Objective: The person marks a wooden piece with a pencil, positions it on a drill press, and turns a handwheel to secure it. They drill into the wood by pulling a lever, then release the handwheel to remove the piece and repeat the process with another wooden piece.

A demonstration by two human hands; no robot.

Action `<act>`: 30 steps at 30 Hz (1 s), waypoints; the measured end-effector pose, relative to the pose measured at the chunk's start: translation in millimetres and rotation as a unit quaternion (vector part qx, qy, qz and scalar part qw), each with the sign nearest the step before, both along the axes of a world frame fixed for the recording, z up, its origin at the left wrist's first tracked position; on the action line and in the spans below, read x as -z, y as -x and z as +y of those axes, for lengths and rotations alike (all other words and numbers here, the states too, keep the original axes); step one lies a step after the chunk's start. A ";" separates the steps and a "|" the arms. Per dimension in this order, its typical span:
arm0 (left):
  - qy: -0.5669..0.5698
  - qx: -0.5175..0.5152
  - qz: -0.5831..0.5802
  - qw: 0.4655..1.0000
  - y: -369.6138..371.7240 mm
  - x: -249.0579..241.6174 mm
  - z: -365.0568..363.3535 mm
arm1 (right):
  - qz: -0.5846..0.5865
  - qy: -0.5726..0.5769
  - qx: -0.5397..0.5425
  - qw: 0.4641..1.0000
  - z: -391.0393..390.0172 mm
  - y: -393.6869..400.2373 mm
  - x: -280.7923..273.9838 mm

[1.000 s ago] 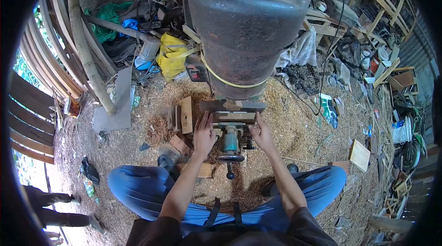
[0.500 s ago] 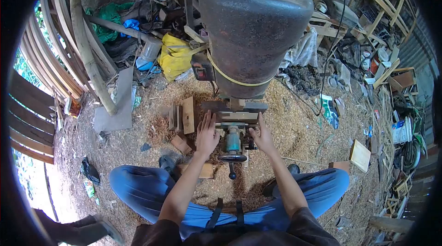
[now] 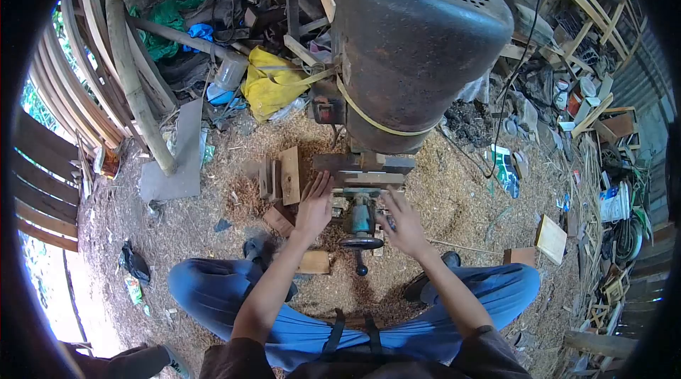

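Wood (image 3: pixel 369 179) sits at the vise (image 3: pixel 362 217) under the machine (image 3: pixel 418 45), now apparently steadied from one side: right grip (image 3: pixel 404 226) has left its end, fingers apart; left grip (image 3: pixel 313 210) stays at the other, whether clamped unclear.

The machine housing (image 3: pixel 418 52) is charcoal mottled with rust-brown, dotted with dark holes on top and ringed by a yellow band (image 3: pixel 408 133). The vise (image 3: pixel 363 217) is worn green, its handwheel (image 3: pixel 362 243) black, the wooden piece (image 3: pixel 369 179) pale brown. Toward the floor's (image 3: pixel 213 237) far edge, the sack (image 3: pixel 269 91) is bright yellow.
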State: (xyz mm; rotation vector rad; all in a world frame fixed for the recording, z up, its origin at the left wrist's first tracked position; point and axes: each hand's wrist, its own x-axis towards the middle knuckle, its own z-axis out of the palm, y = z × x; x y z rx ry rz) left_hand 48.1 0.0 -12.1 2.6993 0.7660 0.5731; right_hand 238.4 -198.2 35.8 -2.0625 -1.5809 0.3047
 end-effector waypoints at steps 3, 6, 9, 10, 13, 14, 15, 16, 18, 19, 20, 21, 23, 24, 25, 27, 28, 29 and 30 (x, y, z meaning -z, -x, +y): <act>0.038 -0.015 -0.041 0.998 -3.7 6.9 0.1 | 0.002 -0.049 0.085 0.995 26.9 -19.0 23.2; 0.068 -0.022 -0.046 0.996 -7.4 10.0 1.3 | -0.030 -0.033 0.115 0.992 45.7 -15.2 38.1; 0.032 -0.041 -0.025 0.998 -10.8 7.4 -5.5 | -0.035 -0.012 0.091 0.995 53.6 -19.8 43.6; 0.033 -0.040 -0.022 0.998 -9.9 5.6 -9.9 | -0.033 0.003 0.074 0.997 48.9 -20.3 41.1; 0.047 -0.056 -0.037 0.997 -11.4 4.9 -11.1 | -0.018 0.023 0.055 0.998 44.4 -25.3 38.0; 0.061 -0.037 -0.042 0.997 -8.3 8.7 -4.1 | -0.016 0.021 0.046 0.999 44.1 -26.9 37.4; 0.076 -0.017 -0.046 0.996 -4.0 6.6 1.0 | -0.013 0.018 0.039 0.999 41.1 -26.4 37.5; 0.078 -0.010 -0.034 0.996 0.3 4.2 5.2 | 0.003 0.006 0.022 1.000 35.6 -29.2 35.6; 0.120 -0.066 -0.043 0.990 9.0 -9.1 -2.8 | -0.004 -0.011 0.028 1.000 17.1 -31.6 27.0; 0.174 -0.122 -0.048 0.976 16.7 -10.3 -12.2 | -0.007 -0.016 0.034 0.999 6.1 -33.1 23.1; 0.251 -0.152 -0.061 0.954 27.6 22.7 -5.8 | -0.014 -0.008 0.037 0.999 -2.6 -36.8 20.6; 0.255 -0.153 -0.058 0.953 28.7 38.6 -8.3 | -0.011 -0.003 0.036 0.999 -9.1 -42.8 30.5; 0.296 -0.141 -0.051 0.943 28.6 58.6 -14.9 | 0.096 -0.015 0.109 0.989 -14.7 -54.4 62.3; 0.337 -0.114 -0.095 0.930 24.4 65.4 -17.4 | 0.125 -0.020 0.133 0.983 -13.9 -54.2 67.4; 0.335 -0.112 -0.096 0.931 18.1 61.8 -21.8 | 0.124 -0.024 0.134 0.983 -13.0 -53.5 73.4; 0.366 -0.122 -0.122 0.914 9.6 56.2 -30.3 | 0.216 0.000 0.155 0.964 -12.6 -48.7 87.7; 0.432 -0.120 -0.135 0.884 8.4 58.9 -31.1 | 0.216 0.002 0.155 0.964 -11.8 -46.6 97.9; 0.433 -0.122 -0.136 0.883 6.7 61.7 -32.8 | 0.218 -0.012 0.151 0.964 -9.2 -45.7 107.8; 0.440 -0.113 -0.164 0.875 3.7 63.9 -34.1 | 0.220 -0.026 0.147 0.964 -4.5 -44.0 105.4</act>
